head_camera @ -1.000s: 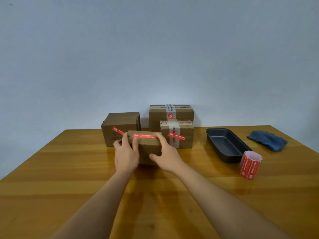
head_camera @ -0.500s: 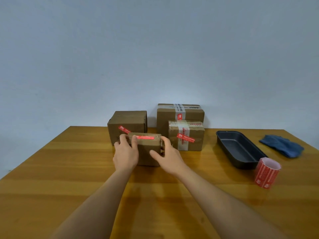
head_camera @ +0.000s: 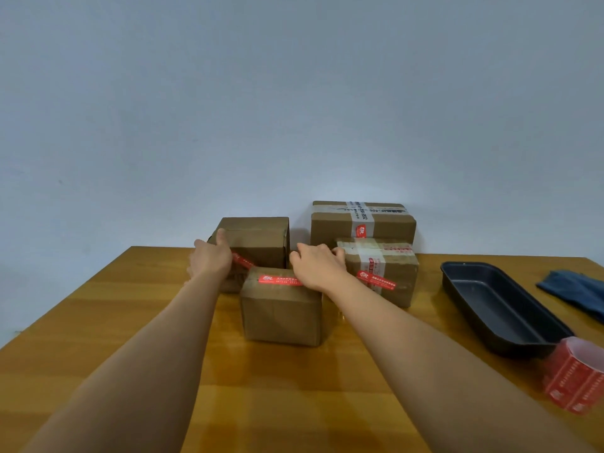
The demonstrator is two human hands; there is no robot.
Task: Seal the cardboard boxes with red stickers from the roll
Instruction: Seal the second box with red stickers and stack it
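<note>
Two bare forearms, no sleeves in sight, left hand (head_camera: pixel 210 261) and right hand (head_camera: pixel 318 268) both ungloved, no rings, no watch showing

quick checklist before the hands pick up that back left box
1. Front box carries a red sticker: ok.
2. Left hand on the back left box: ok, at its left side.
3. Right hand on that box: cannot tell, fingers hidden.
4. Back left box's sticker fully pressed: cannot tell.
5. Sticker roll on the table, near the right arm: ok.
</note>
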